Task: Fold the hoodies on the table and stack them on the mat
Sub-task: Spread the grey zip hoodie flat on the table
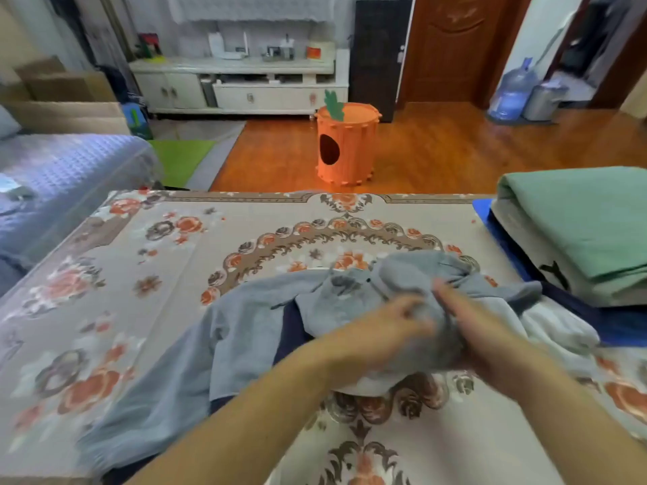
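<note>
A grey-blue hoodie (245, 330) lies crumpled on the flower-patterned table (175, 239), one sleeve trailing toward the near left edge. A dark navy garment (292, 330) shows underneath it. My left hand (381, 330) and my right hand (479, 330) meet over the bunched middle of the hoodie, both blurred, fingers closed into the cloth. At the right a blue mat (507, 253) carries a stack of folded hoodies: green (588, 225) on top, a pale one with a black mark (546, 267) under it.
A whitish garment (556, 327) lies by the stack's near side. Beyond the table stand an orange carrot-shaped bin (346, 148) on the wooden floor, a white cabinet (238, 85) and a water jug (514, 89). A blue-covered sofa (63, 176) is to the left.
</note>
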The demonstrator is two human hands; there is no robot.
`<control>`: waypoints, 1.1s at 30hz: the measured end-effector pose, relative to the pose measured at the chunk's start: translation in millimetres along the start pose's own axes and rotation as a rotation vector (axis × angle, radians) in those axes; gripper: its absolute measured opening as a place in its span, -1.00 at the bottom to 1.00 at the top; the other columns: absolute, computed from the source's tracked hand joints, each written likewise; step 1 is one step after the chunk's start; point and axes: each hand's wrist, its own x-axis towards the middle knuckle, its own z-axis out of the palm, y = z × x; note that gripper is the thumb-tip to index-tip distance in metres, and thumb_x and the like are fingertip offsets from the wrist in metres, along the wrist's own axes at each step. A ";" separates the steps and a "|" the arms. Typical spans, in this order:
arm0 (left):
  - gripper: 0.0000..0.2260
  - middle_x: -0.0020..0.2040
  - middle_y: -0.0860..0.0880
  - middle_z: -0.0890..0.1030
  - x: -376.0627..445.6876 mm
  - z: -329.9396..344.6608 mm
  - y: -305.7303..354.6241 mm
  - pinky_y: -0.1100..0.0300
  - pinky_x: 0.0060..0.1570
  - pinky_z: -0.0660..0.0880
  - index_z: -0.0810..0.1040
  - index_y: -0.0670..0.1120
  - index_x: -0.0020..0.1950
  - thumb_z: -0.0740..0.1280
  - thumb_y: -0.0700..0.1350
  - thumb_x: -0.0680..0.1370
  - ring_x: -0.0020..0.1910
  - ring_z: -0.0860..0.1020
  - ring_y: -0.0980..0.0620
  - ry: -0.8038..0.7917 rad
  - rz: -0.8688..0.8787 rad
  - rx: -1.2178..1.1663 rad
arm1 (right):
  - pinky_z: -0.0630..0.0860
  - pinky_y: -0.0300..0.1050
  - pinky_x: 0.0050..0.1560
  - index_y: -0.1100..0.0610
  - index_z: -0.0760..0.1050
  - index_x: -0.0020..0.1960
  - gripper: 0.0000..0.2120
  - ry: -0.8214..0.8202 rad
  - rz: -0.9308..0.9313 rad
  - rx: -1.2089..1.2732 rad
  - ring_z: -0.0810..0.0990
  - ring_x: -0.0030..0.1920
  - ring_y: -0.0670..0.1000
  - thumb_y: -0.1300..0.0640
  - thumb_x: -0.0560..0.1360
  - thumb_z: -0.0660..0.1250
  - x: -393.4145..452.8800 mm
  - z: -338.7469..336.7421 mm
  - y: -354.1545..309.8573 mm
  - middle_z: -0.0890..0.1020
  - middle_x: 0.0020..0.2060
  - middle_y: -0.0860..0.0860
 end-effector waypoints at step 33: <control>-0.68 0.12 0.07 0.64 52.2 -54.7 16.3 0.18 0.19 0.55 0.58 -0.01 0.26 0.21 -0.31 0.63 0.06 0.59 0.14 0.131 0.133 0.843 | 0.49 -0.15 -0.18 0.02 0.45 -0.11 -0.74 0.746 -0.237 0.185 0.58 -0.18 0.01 0.33 0.46 0.45 -55.6 -5.6 67.0 0.59 -0.18 0.04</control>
